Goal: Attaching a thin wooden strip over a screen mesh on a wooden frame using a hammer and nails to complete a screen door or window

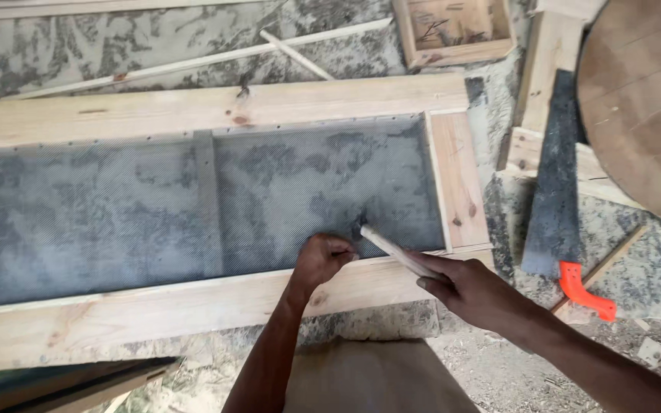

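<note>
A wooden frame (216,103) lies flat on the floor (499,367), with mesh (116,206) stretched across its opening. The left hand (321,258) rests on the frame's near rail at the mesh edge. Just right of it, the right hand (472,291) holds a hammer (388,248) whose head meets the mesh edge. Right of the frame lies a handsaw (556,183), partly on planks (545,76). A round board (644,99) lies further right.

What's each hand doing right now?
Left hand: fingers pinched shut at the mesh edge; contents not visible.
Right hand: closed on the hammer handle.
</note>
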